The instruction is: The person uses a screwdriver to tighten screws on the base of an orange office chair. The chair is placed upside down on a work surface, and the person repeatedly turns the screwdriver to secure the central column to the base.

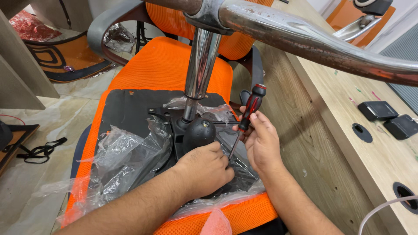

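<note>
Orange mesh office chair (174,65) lies upside down, seat underside up; black base plate (130,109) exposed, chrome gas-lift column (200,65) rising from the mechanism at centre, chrome star-base leg (313,43) crossing the top of view. R hand (261,143) wraps the red/black screwdriver (249,111) at the lower handle, fingers clenched round it, shaft angled down-left w/ tip going in beside the L hand. L hand (204,167) rests palm-down on the mechanism just below the black round knob (199,132), fingers curled; whether it pinches a screw or only braces the plate I cannot tell, tip area hidden by knuckles. Clear plastic wrap (122,152) bunched over the plate, left of and around the mechanism. Judgement for the step: keep driver axis in line w/ the screw rather than slanted, press along the shaft while turning, L hand steadying the plate and holding wrap clear of the tip so film does not foul the head. Containers: none proper in view; the wrap acts as a loose sleeve round the mechanism, nothing loose seen in it. Wooden desk (348,143) at right carries two black boxes (386,117) and cable grommet holes (361,132).
</note>
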